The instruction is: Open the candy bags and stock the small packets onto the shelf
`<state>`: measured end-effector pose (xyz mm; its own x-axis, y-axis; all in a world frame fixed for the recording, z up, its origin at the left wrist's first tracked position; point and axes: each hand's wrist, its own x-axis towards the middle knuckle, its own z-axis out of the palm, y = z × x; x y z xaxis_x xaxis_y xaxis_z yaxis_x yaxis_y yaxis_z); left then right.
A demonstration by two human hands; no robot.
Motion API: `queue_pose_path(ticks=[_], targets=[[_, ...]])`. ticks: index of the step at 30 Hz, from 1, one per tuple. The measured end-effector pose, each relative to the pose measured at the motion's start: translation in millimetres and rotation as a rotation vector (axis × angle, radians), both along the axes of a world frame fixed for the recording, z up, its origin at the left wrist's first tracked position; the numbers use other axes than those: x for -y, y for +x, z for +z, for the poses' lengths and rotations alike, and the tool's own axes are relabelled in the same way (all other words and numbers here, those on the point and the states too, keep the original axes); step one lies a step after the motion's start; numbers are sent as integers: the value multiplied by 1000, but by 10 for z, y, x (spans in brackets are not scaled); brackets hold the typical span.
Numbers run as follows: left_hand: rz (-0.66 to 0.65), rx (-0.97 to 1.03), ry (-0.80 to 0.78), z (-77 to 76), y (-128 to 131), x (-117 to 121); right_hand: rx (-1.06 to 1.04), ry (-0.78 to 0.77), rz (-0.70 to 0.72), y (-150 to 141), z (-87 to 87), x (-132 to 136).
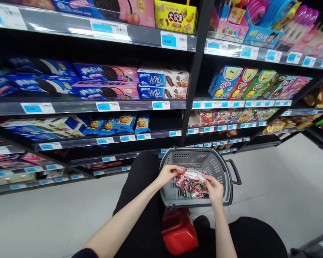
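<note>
View from my head, looking down between my bent knees (142, 175). My left hand (168, 175) grips the left end of a white-and-red packet (195, 175), fingers closed on it; my right hand (214, 189) pinches the opposite end between thumb and fingers. The packet is held lengthwise between the hands, over the opening of a grey basket (165, 195).

State of the work: a loose heap of small packs (191, 190), shiny, in red, white and green, already lies in the basket, below the held packet. The packet itself is in my grip and not laid down. Whether anything is to be added or taken out cannot be told from this view.

Containers: the basket has slotted, perforated walls, a dark rim and a black handle (238, 177) standing out on the right. The heap sits towards the middle, leaving bare wall visible around it. A glossy red object (179, 233) lies just beside the basket, on my side; its kind is unclear. On the shelving ahead, a low row holds small colourful bags (206, 116); above them stand cartoon-printed cartons (227, 82). Further left are blue cookie packs (125, 122) and, higher, stacked biscuit boxes (152, 79).
</note>
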<state>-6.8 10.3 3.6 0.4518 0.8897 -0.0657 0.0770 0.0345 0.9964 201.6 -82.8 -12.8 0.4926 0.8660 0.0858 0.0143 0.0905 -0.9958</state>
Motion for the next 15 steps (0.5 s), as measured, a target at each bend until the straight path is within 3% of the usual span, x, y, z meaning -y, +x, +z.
queue_pose_path(ticks=[4, 11, 15], targets=[[27, 45, 55, 19, 9, 22, 42, 111, 23, 5, 14, 7], [133, 144, -16, 45, 0, 0, 109, 108, 42, -18, -19, 16], [96, 50, -112, -20, 26, -29, 124, -43, 75, 47, -25, 6]])
